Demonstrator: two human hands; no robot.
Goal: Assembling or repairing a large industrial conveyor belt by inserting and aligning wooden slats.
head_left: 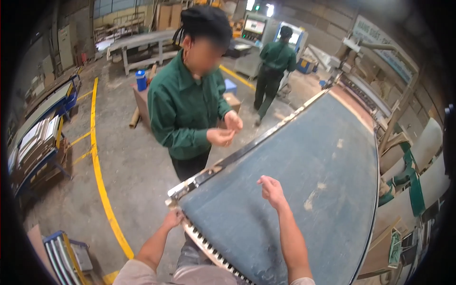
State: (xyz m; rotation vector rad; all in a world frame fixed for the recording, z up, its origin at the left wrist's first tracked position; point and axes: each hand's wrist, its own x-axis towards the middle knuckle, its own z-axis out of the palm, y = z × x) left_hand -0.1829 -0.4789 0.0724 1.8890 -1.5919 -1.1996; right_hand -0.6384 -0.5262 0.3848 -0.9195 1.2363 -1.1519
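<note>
A long table with a worn blue-grey top stretches away from me to the upper right. Over its near half I hold up my right hand, its fingers closed together; whatever they pinch, if anything, is too small to make out. Down by the near left corner is my left hand, fingers curled in beside the table's pale toothed edge. Whether it grips that edge or something small cannot be told. A metal rail runs along the table's left side.
Across the rail stands a co-worker in a green shirt, both hands together at the waist. Another person is farther back, near a machine cabinet. A machine gantry spans the far end. Stacked boards lie at left.
</note>
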